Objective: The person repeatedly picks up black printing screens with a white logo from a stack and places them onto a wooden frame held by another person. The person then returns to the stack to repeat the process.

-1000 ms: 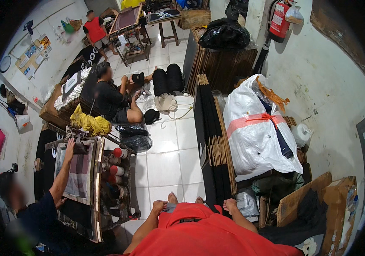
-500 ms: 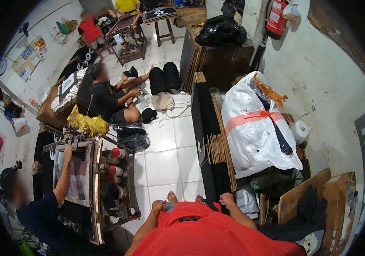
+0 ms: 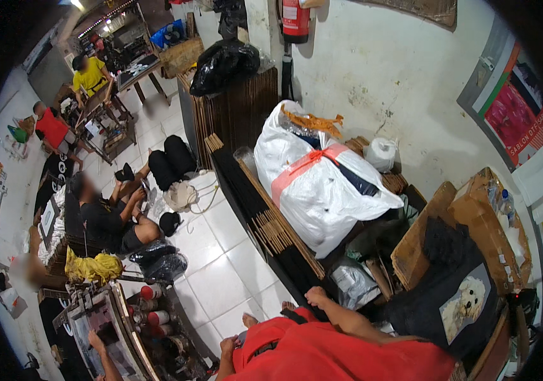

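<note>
Boards (image 3: 271,232) slant lengthwise away leftward; right hand (image 3: 315,296) near, left hand (image 3: 228,345) apart, both hands' closure unclear.

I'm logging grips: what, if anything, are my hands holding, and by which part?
Nothing shows in your left hand or right hand; curled fingers could hide something.

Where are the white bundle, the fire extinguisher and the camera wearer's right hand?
White bundle (image 3: 314,204): head view, on its white plastic wrapping.
Fire extinguisher (image 3: 295,25): head view, on its red body.
Right hand (image 3: 315,295): head view, middle of the hand.
</note>
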Demonstrator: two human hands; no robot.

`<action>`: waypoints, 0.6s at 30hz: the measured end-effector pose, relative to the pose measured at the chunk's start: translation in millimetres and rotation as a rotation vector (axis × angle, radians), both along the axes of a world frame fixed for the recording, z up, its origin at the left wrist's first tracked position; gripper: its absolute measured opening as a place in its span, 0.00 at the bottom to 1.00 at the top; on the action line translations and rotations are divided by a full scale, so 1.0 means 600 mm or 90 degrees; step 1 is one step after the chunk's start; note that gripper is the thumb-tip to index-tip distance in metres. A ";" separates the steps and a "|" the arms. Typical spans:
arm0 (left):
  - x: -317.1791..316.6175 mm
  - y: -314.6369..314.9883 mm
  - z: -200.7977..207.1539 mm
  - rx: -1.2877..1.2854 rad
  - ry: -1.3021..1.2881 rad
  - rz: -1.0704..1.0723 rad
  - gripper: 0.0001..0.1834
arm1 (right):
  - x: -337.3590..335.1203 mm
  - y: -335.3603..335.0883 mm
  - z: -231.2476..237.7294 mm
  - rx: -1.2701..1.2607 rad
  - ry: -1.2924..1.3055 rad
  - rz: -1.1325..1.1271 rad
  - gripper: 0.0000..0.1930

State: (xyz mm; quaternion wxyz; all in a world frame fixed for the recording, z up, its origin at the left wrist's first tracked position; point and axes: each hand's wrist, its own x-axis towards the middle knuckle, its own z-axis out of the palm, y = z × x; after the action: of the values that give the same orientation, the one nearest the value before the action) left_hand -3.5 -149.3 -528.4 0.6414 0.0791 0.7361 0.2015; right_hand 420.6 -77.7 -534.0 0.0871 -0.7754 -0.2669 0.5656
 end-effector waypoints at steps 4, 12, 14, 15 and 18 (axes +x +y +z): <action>0.004 0.006 0.007 0.004 0.072 -0.053 0.13 | -0.001 -0.016 -0.006 -0.016 0.013 0.015 0.07; 0.012 0.006 0.016 0.043 0.018 0.031 0.07 | 0.008 -0.033 -0.009 -0.031 0.013 -0.043 0.08; 0.017 0.001 0.020 0.044 0.003 0.041 0.06 | 0.012 -0.028 -0.008 -0.045 0.023 -0.037 0.08; 0.019 0.000 0.023 0.043 0.030 0.027 0.06 | 0.012 -0.023 -0.008 -0.037 0.018 -0.027 0.08; 0.024 -0.009 0.034 0.031 0.100 -0.043 0.07 | 0.013 -0.012 -0.005 -0.001 0.004 -0.003 0.07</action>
State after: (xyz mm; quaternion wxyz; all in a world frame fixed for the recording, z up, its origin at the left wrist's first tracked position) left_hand 11.1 -154.9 -508.0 0.5862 0.1350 0.7757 0.1910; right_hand 428.5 -85.1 -537.2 0.0886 -0.7743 -0.2643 0.5681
